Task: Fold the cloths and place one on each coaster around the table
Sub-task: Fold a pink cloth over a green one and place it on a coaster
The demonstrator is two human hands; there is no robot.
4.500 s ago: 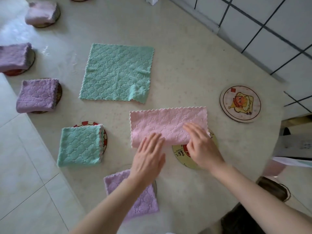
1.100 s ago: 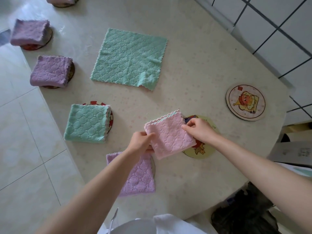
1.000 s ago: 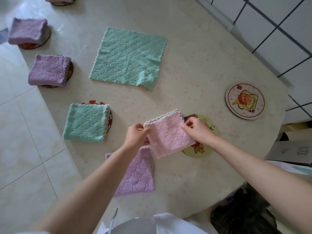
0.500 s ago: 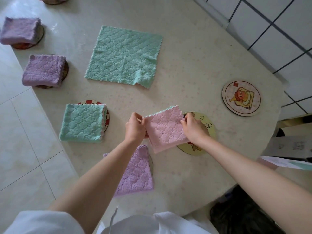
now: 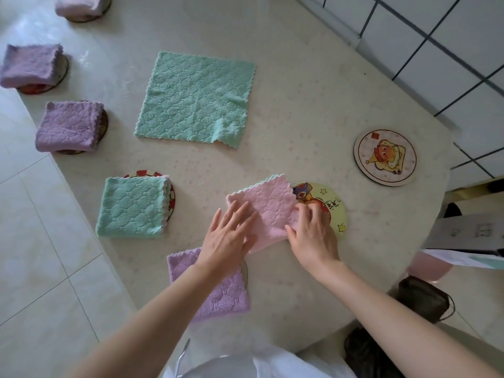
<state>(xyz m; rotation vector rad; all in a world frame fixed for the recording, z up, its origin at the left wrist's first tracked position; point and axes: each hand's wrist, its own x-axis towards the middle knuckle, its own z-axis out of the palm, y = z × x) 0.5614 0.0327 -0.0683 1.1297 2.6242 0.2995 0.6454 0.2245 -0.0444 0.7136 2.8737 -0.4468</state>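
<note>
A folded pink cloth (image 5: 270,203) lies on the table, its right edge over a yellow cartoon coaster (image 5: 334,204). My left hand (image 5: 226,238) presses flat on the cloth's left part with straight fingers. My right hand (image 5: 313,233) pinches the cloth's right edge above the coaster. An unfolded green cloth (image 5: 195,98) lies spread out farther back. To the right sits a bare coaster (image 5: 385,157) with a cartoon print. Folded cloths rest on other coasters: green (image 5: 132,207), purple (image 5: 215,293) under my left forearm, purple (image 5: 69,126), purple (image 5: 30,66), pink (image 5: 79,6).
The beige table (image 5: 300,105) has a rounded edge on the near right and a straight edge on the left above a tiled floor (image 5: 32,241). A tiled wall (image 5: 450,50) stands at the back right. A dark bag (image 5: 422,298) lies on the floor.
The pink cloth went from a long strip to a small square. It was held up in both hands, and now lies on the table with my left hand flattened on it.
</note>
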